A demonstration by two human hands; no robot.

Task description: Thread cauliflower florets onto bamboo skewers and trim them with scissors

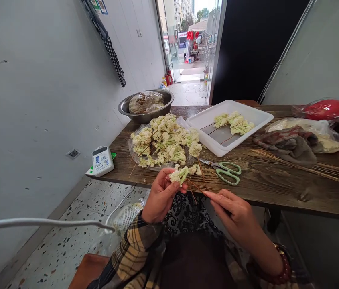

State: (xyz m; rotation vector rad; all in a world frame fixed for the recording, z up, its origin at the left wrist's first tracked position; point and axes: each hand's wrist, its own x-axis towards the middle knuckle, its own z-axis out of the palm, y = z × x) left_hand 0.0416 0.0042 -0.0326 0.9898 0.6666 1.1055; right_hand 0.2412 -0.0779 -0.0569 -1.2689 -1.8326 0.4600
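Note:
Between the thumb and fingers of my left hand [161,197] is a cauliflower floret [180,175] with a pale green stem. My right hand [232,210] pinches a thin brown skewer [197,187], whose far end points at the floret; whether it has entered the stem is hidden. Just beyond my hands lies a heap of cauliflower florets [169,138] on a plastic bag, with several skewers sticking out of it. Scissors [228,172] with green handles rest on the table to the right of the heap. Skewered florets [235,122] lie in a white tray [261,117].
A metal basin [124,107] holding a plastic bag stands at the back left of the wooden table [265,188]. Loose skewers [322,170] and a crumpled cloth [292,145] lie at right. A white boxy device [102,160] sits at the left corner.

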